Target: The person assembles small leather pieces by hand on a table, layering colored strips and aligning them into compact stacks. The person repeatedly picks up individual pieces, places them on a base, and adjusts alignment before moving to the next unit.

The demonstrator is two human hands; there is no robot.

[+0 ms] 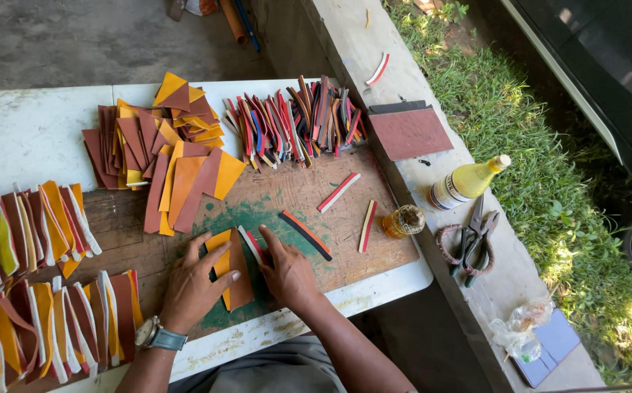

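My left hand [193,282], with a wristwatch, lies flat on a brown and yellow leather piece [232,271] on the wooden board [330,225]. My right hand [287,273] presses a thin red and white strip [252,244] against that piece's right edge. Both hands hold the pieces down with fingers spread. A black and orange strip [305,234] lies just right of my right hand. Two more red and white strips [338,192] [367,225] lie farther right on the board.
Heaps of brown and yellow leather cut-outs [163,145] and coloured strips [294,120] lie behind the board. Assembled pieces [32,233] are stacked at left. On the concrete ledge stand a yellow glue bottle [468,180], a small jar [403,220], pliers [476,240] and a brown sheet [410,132].
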